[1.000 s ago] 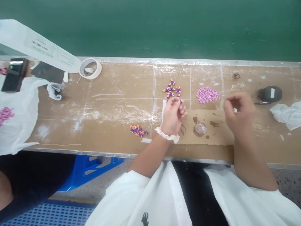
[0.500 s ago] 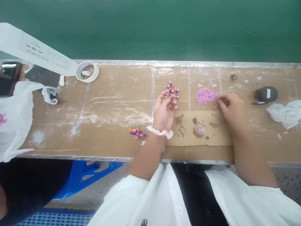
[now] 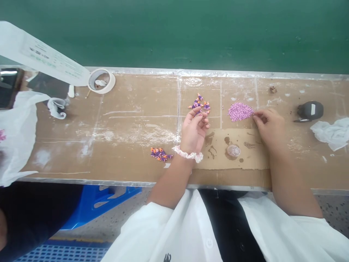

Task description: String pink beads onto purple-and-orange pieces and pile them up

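At the pink beads [image 3: 240, 111], the right hand [image 3: 270, 125] pinches; the left hand [image 3: 193, 134] curls loosely, both holds unclear.

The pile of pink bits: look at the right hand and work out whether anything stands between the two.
Nothing visible stands in the way: the right hand has its fingertips right at the near right end of the pink pile. The cardboard sheet lies nearer the person's body.
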Available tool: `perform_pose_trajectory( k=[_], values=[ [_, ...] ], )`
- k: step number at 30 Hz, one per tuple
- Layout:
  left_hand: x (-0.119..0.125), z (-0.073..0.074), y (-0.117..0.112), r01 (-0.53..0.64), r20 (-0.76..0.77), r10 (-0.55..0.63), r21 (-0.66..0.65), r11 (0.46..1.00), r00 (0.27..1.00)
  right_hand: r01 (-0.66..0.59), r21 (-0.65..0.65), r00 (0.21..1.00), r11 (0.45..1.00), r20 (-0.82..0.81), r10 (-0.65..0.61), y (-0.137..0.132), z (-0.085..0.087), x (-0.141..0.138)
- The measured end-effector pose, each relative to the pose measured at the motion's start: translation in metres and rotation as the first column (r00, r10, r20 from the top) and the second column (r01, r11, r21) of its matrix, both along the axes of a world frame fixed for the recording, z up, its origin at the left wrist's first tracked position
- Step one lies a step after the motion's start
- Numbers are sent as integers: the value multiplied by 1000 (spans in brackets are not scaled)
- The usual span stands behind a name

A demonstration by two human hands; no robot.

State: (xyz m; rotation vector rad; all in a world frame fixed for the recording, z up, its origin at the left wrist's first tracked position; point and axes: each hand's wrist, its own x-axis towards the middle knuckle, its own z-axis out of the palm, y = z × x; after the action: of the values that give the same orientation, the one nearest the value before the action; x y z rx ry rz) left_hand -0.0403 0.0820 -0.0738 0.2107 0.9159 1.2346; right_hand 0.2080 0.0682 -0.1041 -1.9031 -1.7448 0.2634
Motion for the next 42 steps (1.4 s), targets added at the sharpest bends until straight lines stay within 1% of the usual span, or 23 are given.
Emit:
perform_pose_trajectory(
  k=[4,7,13,16,19,21,22,23,24,25,27,29,30,31,32,34,36,42],
  values=[
    [2,-2,-1,14,-2,-14,3,1000,1000,-2,10,1000,1000,0,2,0,0,-1],
    [2,-3,-2,32,-11,-32,5,999,999,-6,-13,999,1000,34,7,2,-1,0],
    [5,-3,-4,43,-37,-43,13,999,998,32,-72,989,997,143,-21,8,-13,1],
    [7,-2,-5,81,-58,-80,19,997,995,50,-81,987,995,155,-37,9,-18,3],
    [10,-1,-9,138,-83,-133,55,989,988,47,-52,996,998,83,-43,8,-15,4],
    [12,-1,-12,186,-111,-175,92,978,978,33,-9,999,999,-34,-33,5,-8,3],
    [12,-2,-14,219,-134,-204,113,969,970,18,1,992,1000,-124,-18,3,-3,1],
    [13,-2,-16,261,-166,-237,138,956,957,-5,2,971,1000,-237,6,0,3,-3],
    [14,-2,-19,308,-204,-273,165,937,940,-41,-5,930,999,-366,37,-4,8,-7],
    [14,-2,-21,360,-247,-310,191,913,918,-94,-16,863,995,-499,73,-8,14,-13],
    [16,-2,-26,464,-317,-383,238,853,867,-219,-8,679,976,-720,146,-17,25,-27],
    [19,-3,-31,538,-344,-441,272,798,829,-328,13,515,945,-836,190,-27,34,-40],
    [21,-3,-33,558,-339,-462,287,779,820,-367,25,463,930,-862,206,-32,37,-46],
    [23,-3,-35,568,-325,-478,304,764,816,-393,39,429,919,-876,220,-36,40,-51],
    [24,-4,-36,574,-302,-492,324,752,816,-410,50,412,910,-881,234,-39,42,-55],
    [26,-4,-38,570,-249,-513,369,734,821,-430,73,419,900,-867,270,-44,44,-59],
    [28,-4,-39,565,-213,-526,401,721,823,-441,96,450,892,-836,313,-47,46,-61],
    [25,-5,-38,551,-246,-494,411,726,834,-434,185,587,882,-685,432,-51,44,-62]
  ],
)
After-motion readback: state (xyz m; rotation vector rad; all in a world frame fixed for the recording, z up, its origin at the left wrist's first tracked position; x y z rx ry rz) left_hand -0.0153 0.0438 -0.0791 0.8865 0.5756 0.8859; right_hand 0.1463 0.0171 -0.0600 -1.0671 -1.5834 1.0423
